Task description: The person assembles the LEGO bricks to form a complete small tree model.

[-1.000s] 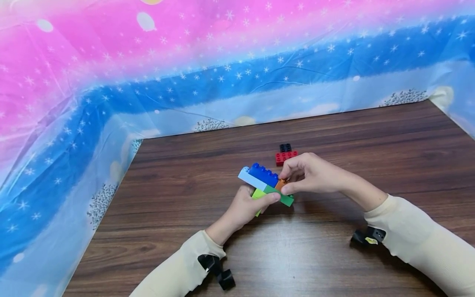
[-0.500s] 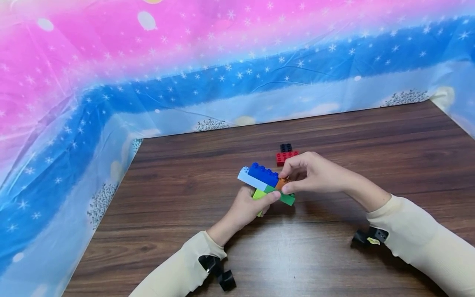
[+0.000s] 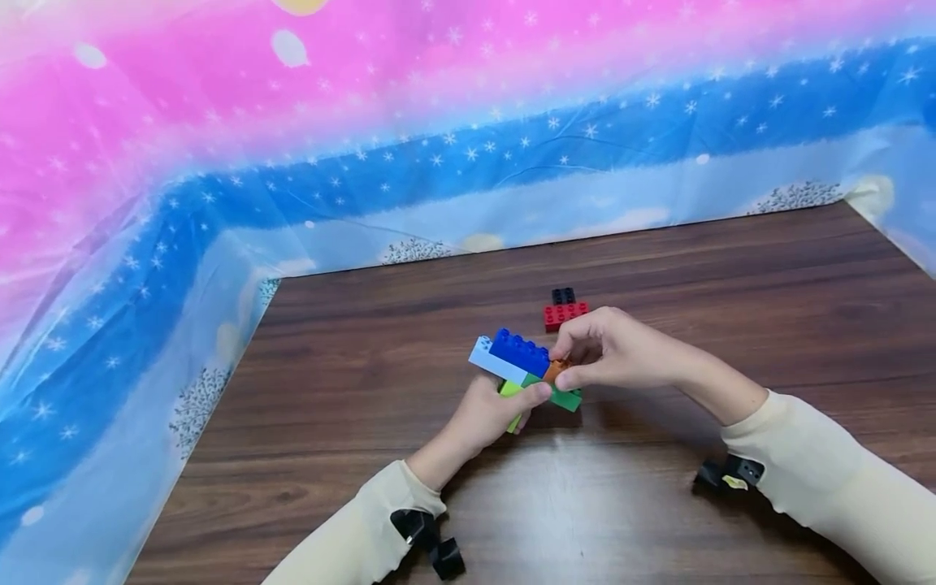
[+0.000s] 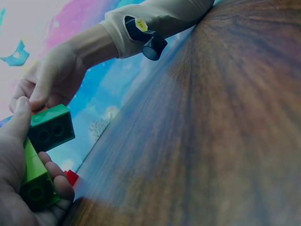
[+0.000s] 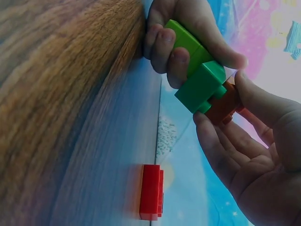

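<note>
My left hand [image 3: 486, 413] grips a joined set of toy building bricks from below, its fingers wrapped round the lime green bricks [image 5: 184, 43]. On top of these sit a light blue brick [image 3: 493, 361] and a green brick [image 5: 200, 87]. The dark blue brick [image 3: 519, 351] lies in the layer above, with an orange brick [image 5: 225, 104] beside it over the green one. Thumb and fingers of my right hand [image 3: 621, 351] pinch the orange brick, which they partly hide. The whole set is held tilted above the table.
Behind my right hand, a red brick [image 3: 566, 316] lies on the brown wooden table [image 3: 351, 366], with a black brick [image 3: 563, 296] just behind it. A pink and blue snowflake-patterned cloth [image 3: 439, 154] hangs along the back and left table edges.
Both hands keep their hold on the bricks with hardly any movement. The head view has shifted slightly, so everything appears a little lower.
</note>
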Demonstrator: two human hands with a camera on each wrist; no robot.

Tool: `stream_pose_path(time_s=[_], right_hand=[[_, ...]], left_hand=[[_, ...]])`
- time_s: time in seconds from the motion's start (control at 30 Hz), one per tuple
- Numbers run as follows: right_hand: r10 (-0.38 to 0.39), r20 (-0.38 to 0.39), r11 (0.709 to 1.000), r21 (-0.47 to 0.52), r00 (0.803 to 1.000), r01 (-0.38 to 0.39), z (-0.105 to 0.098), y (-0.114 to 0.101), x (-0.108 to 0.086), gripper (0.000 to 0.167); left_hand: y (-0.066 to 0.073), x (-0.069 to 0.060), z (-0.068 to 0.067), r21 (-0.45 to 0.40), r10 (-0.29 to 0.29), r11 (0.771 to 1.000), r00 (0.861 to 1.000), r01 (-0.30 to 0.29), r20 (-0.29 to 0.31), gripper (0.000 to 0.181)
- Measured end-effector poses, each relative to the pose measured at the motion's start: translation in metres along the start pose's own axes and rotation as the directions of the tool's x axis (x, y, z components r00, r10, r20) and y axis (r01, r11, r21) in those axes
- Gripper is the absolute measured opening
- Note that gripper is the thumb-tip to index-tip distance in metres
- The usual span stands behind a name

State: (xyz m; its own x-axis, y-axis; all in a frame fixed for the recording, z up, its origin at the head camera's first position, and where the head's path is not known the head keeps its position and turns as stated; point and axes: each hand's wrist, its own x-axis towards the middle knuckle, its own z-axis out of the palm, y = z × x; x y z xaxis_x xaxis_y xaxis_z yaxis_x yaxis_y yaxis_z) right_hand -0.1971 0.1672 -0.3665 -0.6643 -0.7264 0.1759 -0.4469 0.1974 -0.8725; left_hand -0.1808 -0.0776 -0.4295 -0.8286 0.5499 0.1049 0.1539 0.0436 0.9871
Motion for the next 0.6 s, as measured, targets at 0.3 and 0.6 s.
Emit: stream_pose_path(time_s=[0.3,0.6], right_hand=[[0.015,-0.011,1.0,-0.027,1.0,-0.016,-0.002,0.002,-0.002,0.014],[0.078,-0.268,0.941,-0.298,0.96,-0.159,-0.024,0.018,0.001,0.025]], left_hand=[[0.0,-0.003,0.004,-0.059,-0.088,0.994,0.996,0.088,0.0,0.037],[0.003,-0.003,0.006,-0.048,-0.126,0.991,0.991,0.123,-0.054,0.028]])
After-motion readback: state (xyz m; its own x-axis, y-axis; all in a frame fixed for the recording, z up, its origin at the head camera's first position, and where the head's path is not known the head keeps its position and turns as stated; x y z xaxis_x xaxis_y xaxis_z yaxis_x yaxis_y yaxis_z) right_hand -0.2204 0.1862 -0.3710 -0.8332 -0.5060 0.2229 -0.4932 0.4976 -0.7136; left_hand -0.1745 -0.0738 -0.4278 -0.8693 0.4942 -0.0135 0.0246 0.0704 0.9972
